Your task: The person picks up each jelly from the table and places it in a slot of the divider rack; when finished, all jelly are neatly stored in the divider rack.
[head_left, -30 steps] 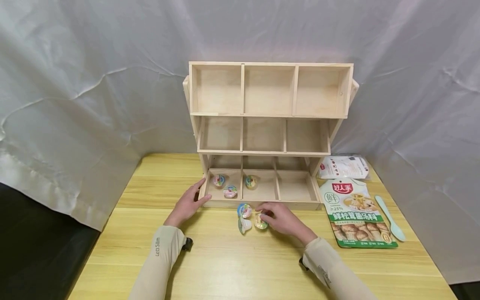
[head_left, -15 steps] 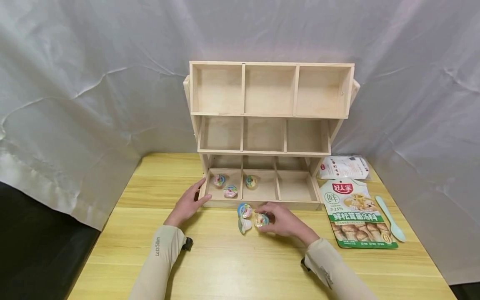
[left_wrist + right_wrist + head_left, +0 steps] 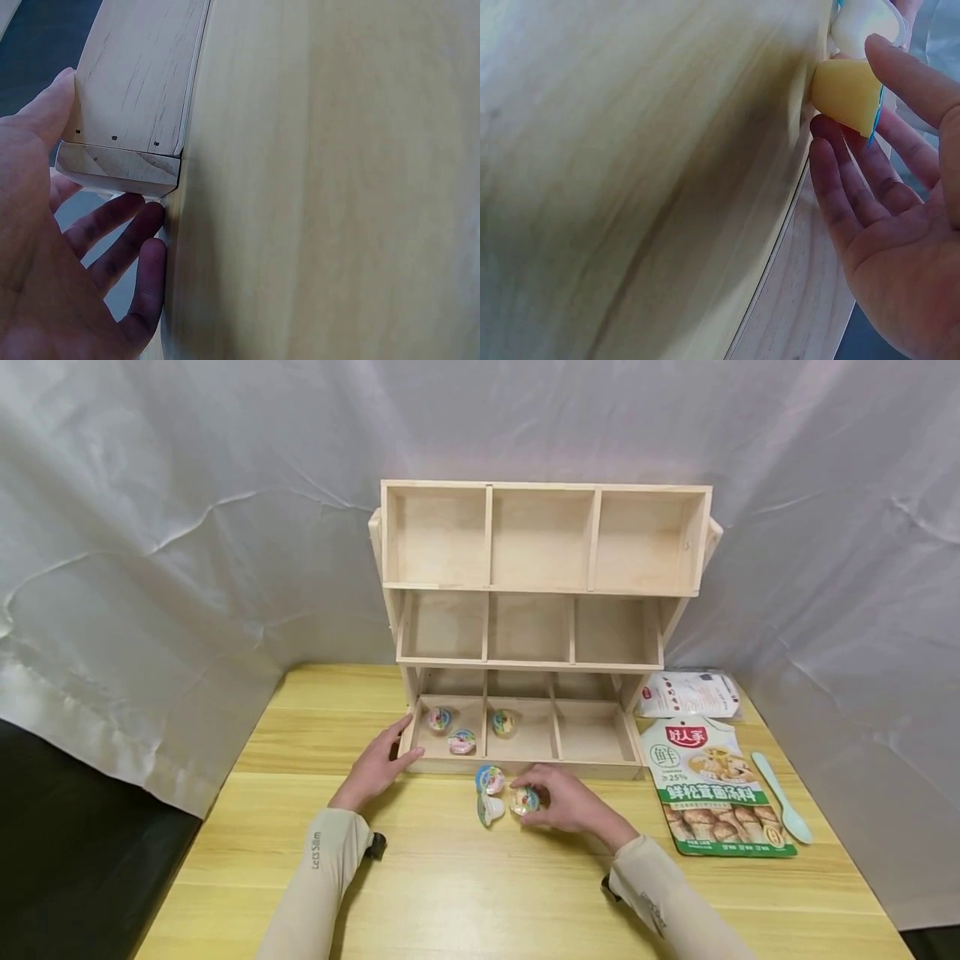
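A wooden three-tier rack (image 3: 525, 769) stands on the table, divided into compartments. My left hand (image 3: 375, 768) grips the left end of its bottom tray, thumb on one side of the wooden end (image 3: 142, 82) and fingers on the other. In front of the rack, my right hand (image 3: 566, 799) holds a yellow jelly cup (image 3: 847, 94) with a blue-edged lid between thumb and fingers. Just left of it are a pink-lidded jelly cup (image 3: 491, 779) and a whitish cup lying on its side (image 3: 491, 810). Two jelly cups (image 3: 461, 742) sit in the bottom-left compartment, another (image 3: 502, 722) in the bottom-middle one.
To the right of the rack lies a green and white food pouch (image 3: 705, 789) with mushroom pictures. A pale green spoon (image 3: 783, 797) is beside it, and a white packet (image 3: 688, 695) lies behind. Grey cloth (image 3: 187, 527) surrounds the table (image 3: 450, 893).
My right hand has closed its thumb and fingers around the yellow jelly cup, which has turned slightly on the table. The left hand has stayed on the rack.
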`<state>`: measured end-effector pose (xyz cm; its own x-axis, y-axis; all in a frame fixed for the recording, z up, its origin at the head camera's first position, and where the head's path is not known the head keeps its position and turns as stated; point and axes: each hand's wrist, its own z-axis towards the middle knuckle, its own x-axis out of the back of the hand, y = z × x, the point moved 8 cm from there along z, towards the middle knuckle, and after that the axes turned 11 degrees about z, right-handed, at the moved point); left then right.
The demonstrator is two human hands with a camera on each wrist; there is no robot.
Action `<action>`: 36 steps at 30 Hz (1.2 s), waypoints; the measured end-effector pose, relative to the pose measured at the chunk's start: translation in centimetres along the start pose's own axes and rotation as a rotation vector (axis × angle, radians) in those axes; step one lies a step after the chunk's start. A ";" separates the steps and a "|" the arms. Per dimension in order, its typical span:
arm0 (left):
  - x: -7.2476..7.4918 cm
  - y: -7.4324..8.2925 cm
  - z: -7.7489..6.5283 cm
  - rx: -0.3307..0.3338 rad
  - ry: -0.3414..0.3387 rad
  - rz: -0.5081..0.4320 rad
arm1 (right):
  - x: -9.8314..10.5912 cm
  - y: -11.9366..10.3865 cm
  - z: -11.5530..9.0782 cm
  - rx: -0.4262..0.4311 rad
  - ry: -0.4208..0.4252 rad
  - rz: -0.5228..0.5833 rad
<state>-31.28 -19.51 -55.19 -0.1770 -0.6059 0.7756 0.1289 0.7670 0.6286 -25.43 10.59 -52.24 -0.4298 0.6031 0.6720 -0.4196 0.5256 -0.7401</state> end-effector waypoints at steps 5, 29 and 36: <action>0.1 0.0 0.1 -0.005 0.004 0.005 | 0.1 -0.1 0.0 -0.013 0.003 -0.035; -0.2 0.1 0.2 -0.008 0.002 -0.012 | 4.5 -1.3 0.6 -0.061 0.096 0.034; 0.1 0.0 0.0 -0.009 0.012 -0.010 | 5.6 -1.1 1.2 -0.100 0.125 0.029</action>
<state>-31.33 -19.54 -55.16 -0.1664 -0.6161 0.7699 0.1360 0.7590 0.6368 -28.35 12.68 -47.68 -0.3346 0.6858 0.6463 -0.3240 0.5603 -0.7623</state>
